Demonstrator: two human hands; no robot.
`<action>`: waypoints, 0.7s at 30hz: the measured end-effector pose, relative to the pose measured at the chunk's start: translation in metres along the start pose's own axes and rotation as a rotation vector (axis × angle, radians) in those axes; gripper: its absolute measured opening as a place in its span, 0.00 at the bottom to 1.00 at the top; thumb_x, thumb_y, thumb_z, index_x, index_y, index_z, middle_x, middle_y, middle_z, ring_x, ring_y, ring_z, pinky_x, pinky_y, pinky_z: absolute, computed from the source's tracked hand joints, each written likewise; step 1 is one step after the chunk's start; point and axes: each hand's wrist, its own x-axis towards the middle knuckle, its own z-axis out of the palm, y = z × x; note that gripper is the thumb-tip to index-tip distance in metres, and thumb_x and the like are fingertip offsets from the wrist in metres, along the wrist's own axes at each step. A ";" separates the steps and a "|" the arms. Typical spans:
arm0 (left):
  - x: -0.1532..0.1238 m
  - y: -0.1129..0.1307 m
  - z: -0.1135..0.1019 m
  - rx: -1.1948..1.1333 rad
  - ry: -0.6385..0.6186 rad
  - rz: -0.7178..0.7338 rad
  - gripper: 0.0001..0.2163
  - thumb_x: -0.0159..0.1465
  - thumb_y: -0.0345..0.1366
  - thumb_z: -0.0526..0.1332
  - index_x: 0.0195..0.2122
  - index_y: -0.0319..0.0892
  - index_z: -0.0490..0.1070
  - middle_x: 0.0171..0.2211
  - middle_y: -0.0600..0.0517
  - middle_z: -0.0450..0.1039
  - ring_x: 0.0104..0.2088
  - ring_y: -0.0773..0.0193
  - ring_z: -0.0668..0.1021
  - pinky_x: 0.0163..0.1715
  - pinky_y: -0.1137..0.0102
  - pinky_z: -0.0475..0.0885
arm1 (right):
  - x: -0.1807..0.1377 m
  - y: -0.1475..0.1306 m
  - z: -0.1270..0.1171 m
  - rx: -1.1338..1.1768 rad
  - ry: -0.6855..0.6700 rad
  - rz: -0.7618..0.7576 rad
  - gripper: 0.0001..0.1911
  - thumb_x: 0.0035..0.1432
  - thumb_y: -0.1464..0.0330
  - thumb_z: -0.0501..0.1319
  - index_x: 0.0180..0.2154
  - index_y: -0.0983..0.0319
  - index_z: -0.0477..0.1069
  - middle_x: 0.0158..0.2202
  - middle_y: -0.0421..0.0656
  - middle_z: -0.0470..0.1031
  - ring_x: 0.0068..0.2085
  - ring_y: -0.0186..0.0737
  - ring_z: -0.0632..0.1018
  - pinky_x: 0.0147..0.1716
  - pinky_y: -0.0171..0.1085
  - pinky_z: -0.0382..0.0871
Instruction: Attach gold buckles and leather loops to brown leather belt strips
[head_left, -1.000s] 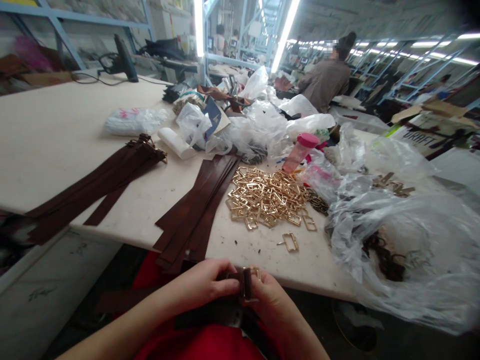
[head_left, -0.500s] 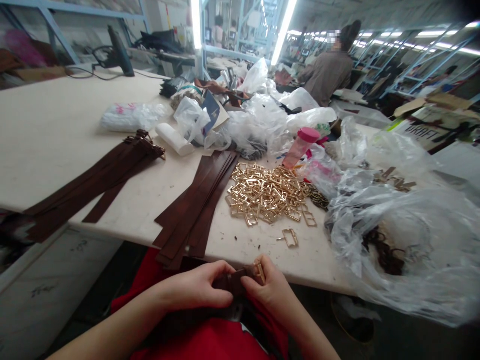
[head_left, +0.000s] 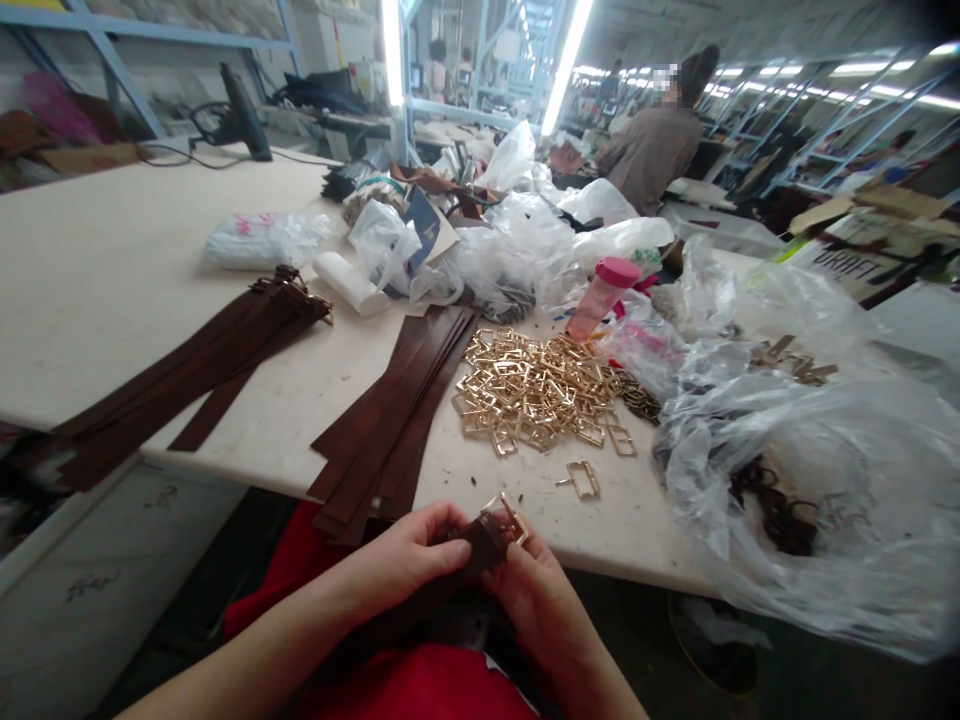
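pinching brown strap (head_left: 480,545) with gold buckle (head_left: 512,518), both hands (head_left: 409,555) (head_left: 536,590); cluttered worktable (head_left: 112,270), factory hall.

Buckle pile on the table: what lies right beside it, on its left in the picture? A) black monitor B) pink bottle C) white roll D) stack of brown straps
D: the brown straps lie along the left edge of the gold buckle pile; the pink bottle stands behind it, toward the right.
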 end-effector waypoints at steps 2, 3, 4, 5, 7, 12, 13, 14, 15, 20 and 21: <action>0.000 -0.001 0.000 -0.026 0.028 -0.016 0.14 0.51 0.42 0.64 0.31 0.40 0.63 0.29 0.54 0.73 0.32 0.65 0.73 0.34 0.71 0.63 | -0.001 0.005 0.000 -0.034 0.029 -0.048 0.24 0.43 0.65 0.68 0.45 0.55 0.67 0.41 0.40 0.73 0.39 0.38 0.74 0.40 0.38 0.66; 0.000 -0.001 0.000 -0.036 0.044 -0.027 0.14 0.50 0.42 0.64 0.31 0.40 0.63 0.29 0.54 0.73 0.31 0.65 0.73 0.33 0.71 0.63 | 0.000 0.007 0.001 -0.076 0.035 -0.062 0.26 0.43 0.65 0.68 0.46 0.54 0.66 0.42 0.41 0.73 0.41 0.40 0.74 0.42 0.39 0.66; 0.001 -0.002 0.001 -0.036 0.059 -0.035 0.14 0.50 0.42 0.65 0.30 0.40 0.63 0.28 0.55 0.72 0.30 0.66 0.72 0.32 0.72 0.63 | 0.000 0.008 0.001 -0.124 0.043 -0.076 0.27 0.43 0.64 0.68 0.47 0.55 0.66 0.43 0.41 0.73 0.42 0.41 0.74 0.43 0.41 0.66; 0.002 -0.004 0.001 -0.027 0.066 -0.039 0.14 0.49 0.42 0.65 0.30 0.40 0.64 0.27 0.56 0.71 0.29 0.66 0.72 0.31 0.72 0.63 | 0.000 0.008 0.002 -0.173 0.052 -0.093 0.27 0.43 0.63 0.68 0.47 0.55 0.65 0.43 0.42 0.73 0.43 0.43 0.74 0.42 0.41 0.67; 0.003 -0.007 0.003 0.006 0.042 -0.022 0.14 0.50 0.43 0.65 0.31 0.40 0.65 0.27 0.56 0.71 0.30 0.66 0.72 0.31 0.72 0.63 | 0.002 0.008 0.003 -0.273 0.061 -0.116 0.24 0.45 0.61 0.66 0.45 0.57 0.67 0.39 0.43 0.74 0.41 0.43 0.74 0.41 0.42 0.67; 0.005 -0.012 0.004 0.110 0.017 0.039 0.14 0.52 0.43 0.63 0.35 0.39 0.68 0.33 0.52 0.73 0.39 0.60 0.73 0.38 0.69 0.65 | 0.004 -0.001 0.006 -0.585 0.020 -0.237 0.12 0.52 0.63 0.59 0.39 0.60 0.70 0.34 0.42 0.73 0.38 0.40 0.73 0.39 0.37 0.67; 0.005 -0.012 0.003 0.102 0.009 0.035 0.15 0.52 0.44 0.63 0.36 0.39 0.68 0.35 0.52 0.73 0.39 0.60 0.73 0.39 0.69 0.65 | 0.004 -0.003 0.006 -0.623 0.030 -0.266 0.10 0.53 0.63 0.59 0.37 0.60 0.70 0.33 0.41 0.72 0.37 0.39 0.73 0.38 0.37 0.67; 0.004 -0.012 0.002 0.073 -0.010 0.023 0.16 0.52 0.43 0.64 0.37 0.38 0.68 0.36 0.51 0.74 0.39 0.60 0.73 0.39 0.69 0.66 | 0.004 -0.005 0.007 -0.647 0.045 -0.277 0.10 0.53 0.63 0.58 0.36 0.60 0.70 0.32 0.41 0.71 0.35 0.38 0.73 0.36 0.35 0.67; 0.004 -0.012 0.000 0.034 -0.030 0.000 0.17 0.52 0.43 0.64 0.39 0.38 0.68 0.36 0.51 0.74 0.37 0.62 0.74 0.37 0.70 0.66 | 0.005 -0.007 0.007 -0.653 0.070 -0.278 0.09 0.53 0.63 0.58 0.35 0.60 0.69 0.31 0.40 0.71 0.33 0.37 0.72 0.34 0.34 0.67; 0.003 -0.011 -0.004 -0.100 -0.115 -0.157 0.17 0.51 0.43 0.65 0.37 0.37 0.68 0.29 0.51 0.75 0.25 0.68 0.74 0.27 0.74 0.66 | 0.007 -0.016 0.010 -0.566 0.189 -0.247 0.11 0.49 0.61 0.60 0.33 0.60 0.67 0.24 0.37 0.67 0.25 0.33 0.69 0.24 0.32 0.64; 0.004 -0.013 -0.004 -0.111 -0.122 -0.170 0.17 0.50 0.43 0.66 0.35 0.36 0.68 0.28 0.51 0.75 0.25 0.69 0.75 0.27 0.74 0.66 | 0.007 -0.017 0.011 -0.546 0.195 -0.236 0.11 0.48 0.60 0.61 0.33 0.60 0.67 0.24 0.36 0.67 0.24 0.33 0.69 0.24 0.32 0.64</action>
